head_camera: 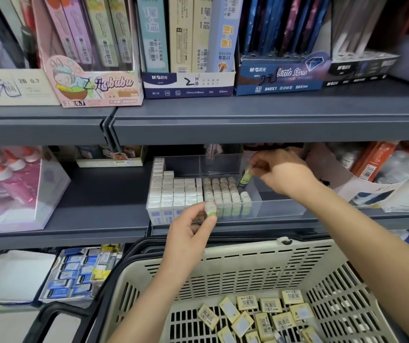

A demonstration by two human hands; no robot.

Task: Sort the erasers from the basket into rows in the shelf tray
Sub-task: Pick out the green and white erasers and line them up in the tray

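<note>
Right hand point(281, 175) pinches an eraser point(245, 179) over the tray's point(280, 211) unfinished row; left hand point(191, 226) pinches a second eraser point(210, 208). Next likely: seat it upright.

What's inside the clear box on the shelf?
The clear box holds rows of white erasers on the left and rounder green-wrapped erasers beside them. The right hand holds one more eraser over it. The left hand and its eraser hide part of the front row.

Beige slotted basket point(248, 266) with black rim; cream barcoded erasers point(267, 315); clear tray point(272, 209) holding white rows; dark grey shelf point(104, 191).
</note>
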